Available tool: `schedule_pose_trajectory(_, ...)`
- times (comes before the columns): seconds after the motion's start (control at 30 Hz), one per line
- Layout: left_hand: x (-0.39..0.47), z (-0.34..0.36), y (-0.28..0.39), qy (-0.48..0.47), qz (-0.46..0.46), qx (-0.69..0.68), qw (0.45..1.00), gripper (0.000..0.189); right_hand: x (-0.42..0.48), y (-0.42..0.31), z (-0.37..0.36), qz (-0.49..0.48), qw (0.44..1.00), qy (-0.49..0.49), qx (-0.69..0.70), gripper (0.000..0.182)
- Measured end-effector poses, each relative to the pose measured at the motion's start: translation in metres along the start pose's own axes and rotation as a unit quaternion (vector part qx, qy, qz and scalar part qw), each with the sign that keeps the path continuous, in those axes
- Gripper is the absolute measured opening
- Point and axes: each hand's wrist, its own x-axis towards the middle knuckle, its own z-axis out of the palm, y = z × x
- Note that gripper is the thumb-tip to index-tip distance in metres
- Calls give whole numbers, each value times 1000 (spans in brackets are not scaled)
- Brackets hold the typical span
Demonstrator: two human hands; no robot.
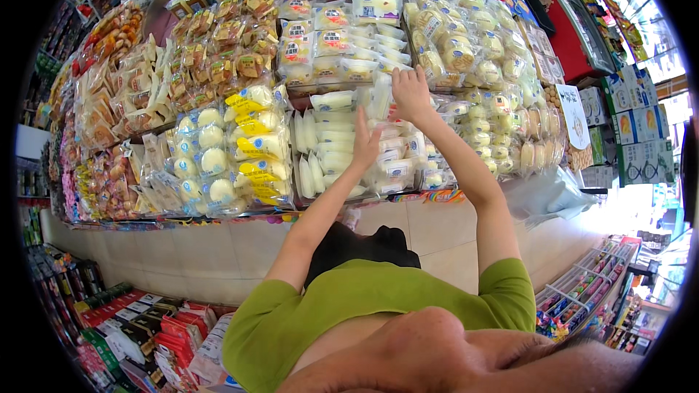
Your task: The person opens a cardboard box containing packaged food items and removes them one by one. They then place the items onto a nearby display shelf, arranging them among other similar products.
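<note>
My left hand (365,144) is over a compartment of white wrapped packets (334,136), its fingers apart and nothing in its grasp. Farther forward, my right hand (410,95) reaches to the edge between this compartment and the one behind it. Between the two hands stand pale wrapped packets (378,97), slightly blurred. Whether my right fingers grip one of them or only touch it, I cannot tell. Under and beside my right wrist are more small white packets (396,153) with blue marks. Just beyond my right fingertips lie wrapped steamed cakes (360,68).
Left of the packets are yellow-labelled bags (259,147) and round white buns (213,161). Bagged round pastries (458,52) fill the right-hand compartments. A clear plastic bag (546,196) hangs at the display's right corner. Stacked cartons (636,125) stand beyond it. Behind me is a wire rack (584,284).
</note>
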Motion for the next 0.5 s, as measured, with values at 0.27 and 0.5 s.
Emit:
schedule_pose_trajectory(0.27,23,-15,-18,-25,-73,-175,982,59,-25,12,-18,64,985,40,155,48)
schedule_pose_trajectory(0.5,61,-16,-33,-62,-57,-151,985,55,-114,51,-65,231,913,138,306,61)
